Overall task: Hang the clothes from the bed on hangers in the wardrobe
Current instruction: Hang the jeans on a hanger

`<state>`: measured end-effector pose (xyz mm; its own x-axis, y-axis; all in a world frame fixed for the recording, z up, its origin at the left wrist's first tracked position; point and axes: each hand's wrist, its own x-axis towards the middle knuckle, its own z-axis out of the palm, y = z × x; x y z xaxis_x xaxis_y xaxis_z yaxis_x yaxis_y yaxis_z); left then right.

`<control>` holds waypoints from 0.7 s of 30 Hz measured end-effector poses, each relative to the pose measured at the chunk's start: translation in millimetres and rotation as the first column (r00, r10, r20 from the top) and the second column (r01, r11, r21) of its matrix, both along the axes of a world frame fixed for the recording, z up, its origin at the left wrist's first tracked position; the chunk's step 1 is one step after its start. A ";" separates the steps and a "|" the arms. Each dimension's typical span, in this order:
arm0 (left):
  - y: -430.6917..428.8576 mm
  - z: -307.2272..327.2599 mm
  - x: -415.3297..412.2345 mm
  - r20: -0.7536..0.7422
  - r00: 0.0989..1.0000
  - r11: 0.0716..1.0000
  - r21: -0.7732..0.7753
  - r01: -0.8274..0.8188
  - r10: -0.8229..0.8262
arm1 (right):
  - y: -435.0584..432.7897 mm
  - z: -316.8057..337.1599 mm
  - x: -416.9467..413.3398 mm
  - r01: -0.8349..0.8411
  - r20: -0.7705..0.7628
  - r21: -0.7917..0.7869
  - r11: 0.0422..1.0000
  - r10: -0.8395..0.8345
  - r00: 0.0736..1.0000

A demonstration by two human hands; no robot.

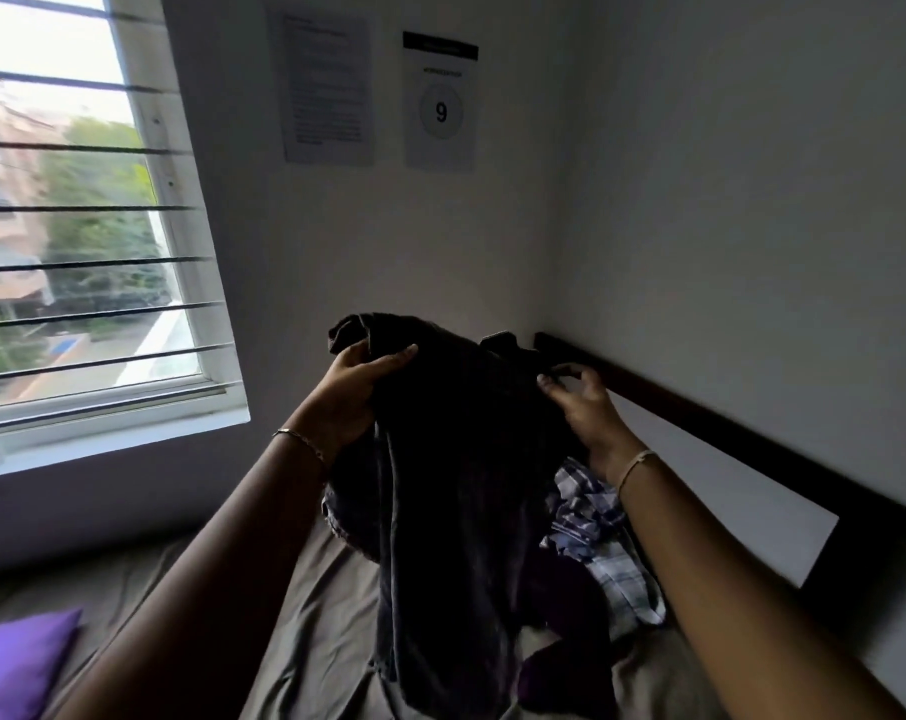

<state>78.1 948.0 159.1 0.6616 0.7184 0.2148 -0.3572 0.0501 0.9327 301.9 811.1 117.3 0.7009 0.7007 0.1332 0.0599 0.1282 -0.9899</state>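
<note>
Above the bed, the left hand grips and the right hand pinches dark trousers, probably jeans, hanging below both.

On my feed I see a window at the left, crossed by dark horizontal bars, with trees and buildings outside. Two papers hang on the far wall: a printed sheet and a sign marked 9. A purple pillow lies lower left. A dark wooden rail runs along the right wall.
</note>
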 end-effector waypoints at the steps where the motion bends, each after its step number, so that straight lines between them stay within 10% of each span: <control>1: -0.8 -5.3 -3.8 0.011 1.000 1.000 -0.009 -0.003 0.003 | 1.1 -2.3 -2.6 -0.020 -0.040 -0.028 0.999 0.019 0.999; 9: -8.3 -23.4 -44.8 -0.011 0.986 0.984 -0.071 -0.166 0.166 | 14.0 -42.1 -52.3 -0.343 -0.236 -0.109 0.933 0.310 0.921; 21: 37.7 -43.1 -161.0 -0.028 0.896 0.865 -0.249 -0.435 0.443 | 77.7 -51.3 -145.7 -0.182 -0.245 0.135 0.974 0.211 0.946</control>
<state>-82.9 985.7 116.0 0.2616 0.9651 0.0105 -0.4217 0.1045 0.9007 156.2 888.7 66.0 0.5710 0.8194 0.0509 -0.2310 0.2198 -0.9478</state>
